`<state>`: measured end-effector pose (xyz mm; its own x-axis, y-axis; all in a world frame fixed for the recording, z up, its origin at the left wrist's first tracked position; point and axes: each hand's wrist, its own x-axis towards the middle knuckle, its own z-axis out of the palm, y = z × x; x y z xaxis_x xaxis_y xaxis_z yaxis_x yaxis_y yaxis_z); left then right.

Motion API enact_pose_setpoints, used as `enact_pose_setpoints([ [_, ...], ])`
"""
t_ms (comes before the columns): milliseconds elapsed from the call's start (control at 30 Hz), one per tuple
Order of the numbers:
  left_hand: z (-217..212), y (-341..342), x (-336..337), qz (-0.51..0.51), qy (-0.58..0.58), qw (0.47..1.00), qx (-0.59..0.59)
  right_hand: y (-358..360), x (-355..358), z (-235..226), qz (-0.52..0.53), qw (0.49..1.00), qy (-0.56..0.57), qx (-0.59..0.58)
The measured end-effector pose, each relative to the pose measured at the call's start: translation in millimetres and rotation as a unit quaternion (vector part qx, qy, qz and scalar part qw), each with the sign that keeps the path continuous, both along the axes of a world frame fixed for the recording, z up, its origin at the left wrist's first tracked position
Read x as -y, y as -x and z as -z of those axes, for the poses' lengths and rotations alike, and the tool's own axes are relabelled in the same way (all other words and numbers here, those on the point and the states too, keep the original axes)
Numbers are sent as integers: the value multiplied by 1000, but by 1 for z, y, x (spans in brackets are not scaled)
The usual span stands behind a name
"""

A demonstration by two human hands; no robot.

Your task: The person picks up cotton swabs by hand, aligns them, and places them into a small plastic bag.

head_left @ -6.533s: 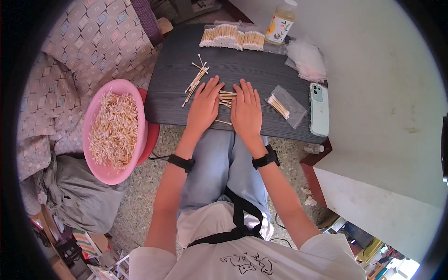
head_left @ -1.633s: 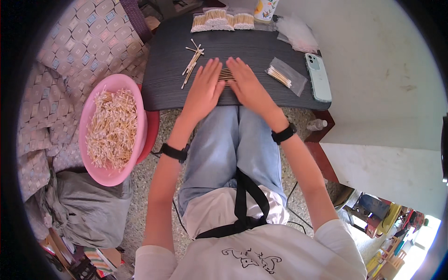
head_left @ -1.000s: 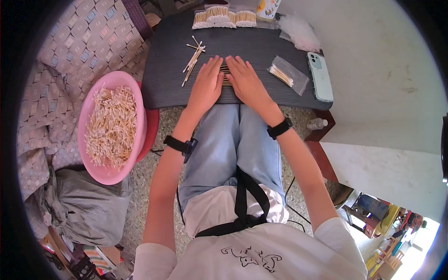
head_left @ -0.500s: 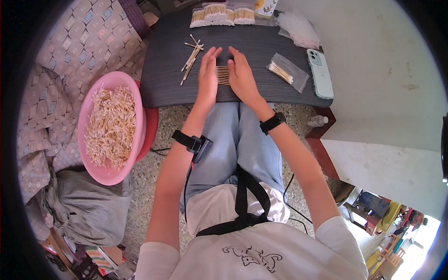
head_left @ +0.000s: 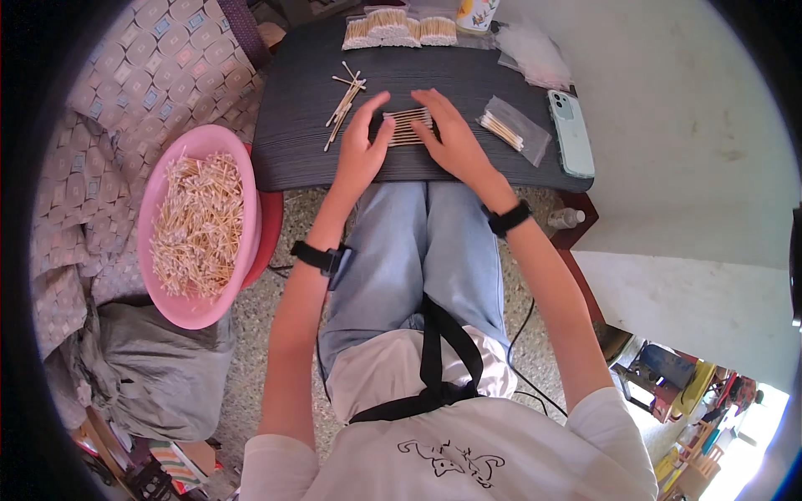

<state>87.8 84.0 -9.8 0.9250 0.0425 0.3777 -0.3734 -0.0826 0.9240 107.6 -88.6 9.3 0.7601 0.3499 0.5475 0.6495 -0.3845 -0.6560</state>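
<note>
Head view: how do the two hands stand?

Left hand (head_left: 362, 150) is half spread, thumb apart from the curved fingers; right hand (head_left: 456, 147) is shaped similarly. How firmly the fingertips press, I cannot tell.

And between them?

A row of cotton swabs (head_left: 408, 129), lying crosswise close to the near edge of the table (head_left: 292, 125), one hand at each end.

How would these handle, in your opinion?

I judge them very light, with thin, stiff sticks and soft heads. They could roll easily, so it seems better to gather many together and hold by the sticks, without squeezing the heads.

What is farther out?

On the left, loose swabs (head_left: 341, 108); on the right, a small clear bag (head_left: 522, 127) containing swabs, then a phone (head_left: 571, 138) by the right edge. Packed swabs (head_left: 397, 29) lie along the far edge. Beyond the left edge is a pink basin (head_left: 200, 313), full of swabs.
</note>
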Motion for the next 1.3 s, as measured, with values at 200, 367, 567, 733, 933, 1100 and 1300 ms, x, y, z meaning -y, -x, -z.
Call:
enact_pose_setpoints([
  [200,-13,28,-6,-8,-440,888,136,24,27,8,0,981,181,75],
  [367,-14,30,-3,-26,-466,869,164,26,25,6,14,975,201,88],
  [567,-20,31,0,-59,-443,878,172,26,23,-2,6,979,169,114],
  [733,-27,29,2,-72,-449,872,182,20,22,-4,16,972,172,162],
  [933,-23,30,5,-71,-435,887,134,18,20,-4,-1,976,183,115],
  [1100,-26,33,5,-73,-442,872,198,21,23,-1,-17,977,173,123],
  [1300,-26,35,5,-39,-423,894,143,26,21,5,12,979,158,130],
])
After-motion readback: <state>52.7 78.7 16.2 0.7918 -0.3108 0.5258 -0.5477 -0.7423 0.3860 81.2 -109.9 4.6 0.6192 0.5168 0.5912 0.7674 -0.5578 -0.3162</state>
